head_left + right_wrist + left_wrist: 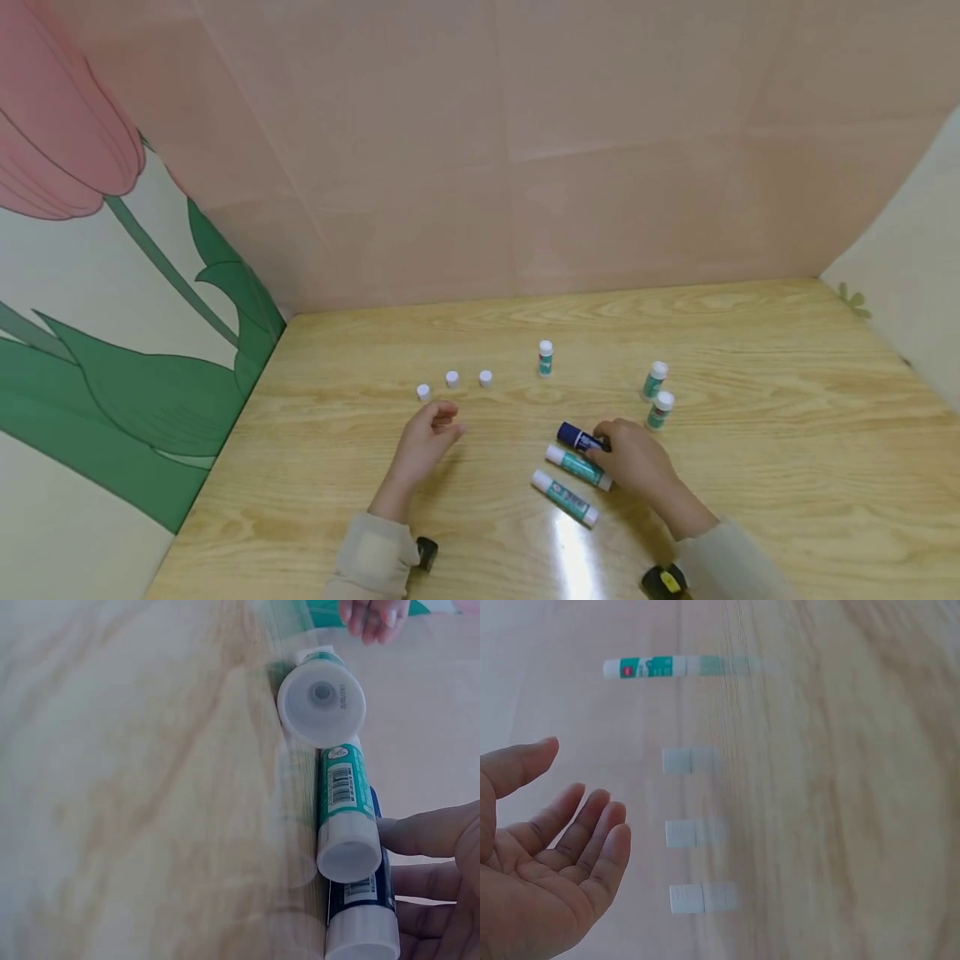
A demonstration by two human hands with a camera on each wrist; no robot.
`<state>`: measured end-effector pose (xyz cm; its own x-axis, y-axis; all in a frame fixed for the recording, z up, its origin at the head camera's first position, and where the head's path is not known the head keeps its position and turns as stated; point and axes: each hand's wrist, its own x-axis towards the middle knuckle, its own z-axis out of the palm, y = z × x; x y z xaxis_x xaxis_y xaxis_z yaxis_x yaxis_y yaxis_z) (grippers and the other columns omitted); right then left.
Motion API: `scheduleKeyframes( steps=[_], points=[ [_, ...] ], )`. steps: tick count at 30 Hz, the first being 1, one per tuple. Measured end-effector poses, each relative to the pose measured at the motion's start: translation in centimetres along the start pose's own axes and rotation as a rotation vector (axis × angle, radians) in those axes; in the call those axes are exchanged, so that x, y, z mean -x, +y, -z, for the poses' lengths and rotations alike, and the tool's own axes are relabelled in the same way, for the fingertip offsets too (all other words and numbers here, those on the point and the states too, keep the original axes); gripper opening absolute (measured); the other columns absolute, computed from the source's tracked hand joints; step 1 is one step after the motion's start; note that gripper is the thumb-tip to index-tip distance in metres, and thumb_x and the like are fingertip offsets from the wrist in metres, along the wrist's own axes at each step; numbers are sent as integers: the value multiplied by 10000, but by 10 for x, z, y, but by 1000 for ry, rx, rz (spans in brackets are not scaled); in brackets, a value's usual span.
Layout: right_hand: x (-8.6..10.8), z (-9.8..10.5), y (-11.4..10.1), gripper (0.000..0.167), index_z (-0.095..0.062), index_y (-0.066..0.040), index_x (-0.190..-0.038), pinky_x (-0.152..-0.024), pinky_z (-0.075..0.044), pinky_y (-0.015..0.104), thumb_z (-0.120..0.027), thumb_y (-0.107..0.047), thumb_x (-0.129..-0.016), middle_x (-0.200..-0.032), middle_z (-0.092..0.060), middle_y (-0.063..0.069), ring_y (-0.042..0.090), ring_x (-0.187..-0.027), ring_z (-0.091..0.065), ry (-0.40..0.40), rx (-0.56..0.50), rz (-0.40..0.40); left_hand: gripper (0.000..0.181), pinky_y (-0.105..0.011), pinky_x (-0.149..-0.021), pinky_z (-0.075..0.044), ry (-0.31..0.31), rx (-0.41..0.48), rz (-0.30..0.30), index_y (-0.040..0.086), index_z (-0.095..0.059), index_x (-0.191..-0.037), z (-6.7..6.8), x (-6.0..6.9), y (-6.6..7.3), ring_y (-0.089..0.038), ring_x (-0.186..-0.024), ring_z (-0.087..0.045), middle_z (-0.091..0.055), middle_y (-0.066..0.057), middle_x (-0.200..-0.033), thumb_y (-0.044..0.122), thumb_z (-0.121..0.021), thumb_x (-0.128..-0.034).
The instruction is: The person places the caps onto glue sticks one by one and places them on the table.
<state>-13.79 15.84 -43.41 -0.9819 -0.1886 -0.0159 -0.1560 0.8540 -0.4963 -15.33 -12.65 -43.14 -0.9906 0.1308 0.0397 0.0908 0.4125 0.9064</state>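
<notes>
In the head view my right hand [641, 462] has its fingertips around the right part of a dark blue glue stick [573, 435] lying on the table. Beside it lie two teal-and-white glue sticks, a nearer one [565, 497] and a middle one [577, 467]. The right wrist view shows my thumb and fingers on either side of the dark blue stick [361, 891]. My left hand [423, 450], relaxed and holding nothing, is just in front of three small white caps [423, 392]; its slightly bent fingers also show in the left wrist view.
A small teal-and-white glue stick [545, 360] stands upright behind the lying ones. Two more, a rear one [655, 380] and a front one [660, 412], stand at the right. Pink sheeting [510, 208] rises along the table's back edge, with a tulip-patterned panel [150, 400] at the left.
</notes>
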Motion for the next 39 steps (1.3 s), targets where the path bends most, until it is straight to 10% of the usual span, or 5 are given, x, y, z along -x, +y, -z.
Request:
scheduleKeyframes(
  steps=[9,39],
  points=[
    [12,9,7,288,-586,48,-967,-661,-445,439,-624,-153,-765,-889,-578,170,306,-788,-550,82,-75,-12,363,-402,-857,-379,26,-55,26,-46,-499,-1105,6,-2,1,-303,-1020,-454,-502,-151,-1105,152,-595,-816],
    [18,19,30,320,-561,97,-915,-564,-376,367,-701,25,-636,-764,-541,186,283,-699,-471,761,-141,78,605,-497,-910,-278,127,-256,86,-46,-370,-1234,9,-16,-4,-382,-1146,-278,-304,-220,-1259,128,-668,-738]
  ],
)
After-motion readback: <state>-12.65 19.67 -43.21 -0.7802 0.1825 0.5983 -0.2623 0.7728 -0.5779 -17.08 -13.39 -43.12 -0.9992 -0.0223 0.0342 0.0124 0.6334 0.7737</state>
